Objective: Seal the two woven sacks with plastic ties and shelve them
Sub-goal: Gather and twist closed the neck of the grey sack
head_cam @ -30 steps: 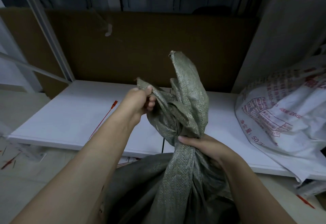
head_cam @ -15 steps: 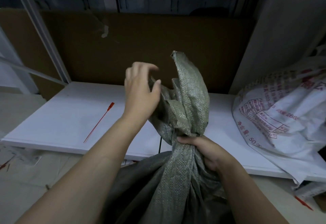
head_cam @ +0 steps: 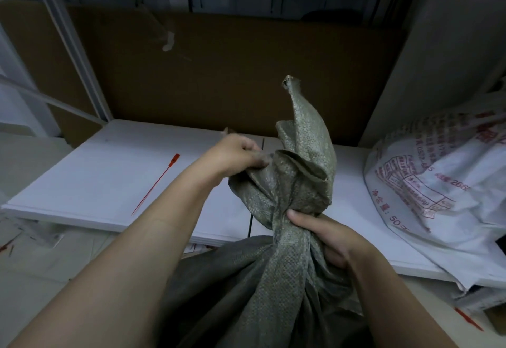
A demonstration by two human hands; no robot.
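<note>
Found a red plastic tie (head_cam: 154,184) lying flat on the white shelf (head_cam: 95,172) at the far left, untouched, well apart from both hands and left of the left forearm. Noted its long axis on a diagonal: flat tag end farther back and to the right, thin tail pointing toward the shelf's front-left edge. Next, saw the left hand (head_cam: 238,153) with fingers curled, gripping a fold at the left side of the bunched top of the grey-green woven sack (head_cam: 298,183). Placed the sack in the middle, body low in front of the shelf's edge, gathered neck rising roughly upright, loose top tapering to a tip pointing up toward the brown cardboard back panel (head_cam: 232,73). Just below the bunched top, saw the right hand (head_cam: 328,235) clenched round the neck, thumb across the front, loose cloth spilling above the fist. At the far right, found a white printed sack (head_cam: 438,210) slumped on the shelf, red lettering facing up, apart from both hands.
</note>
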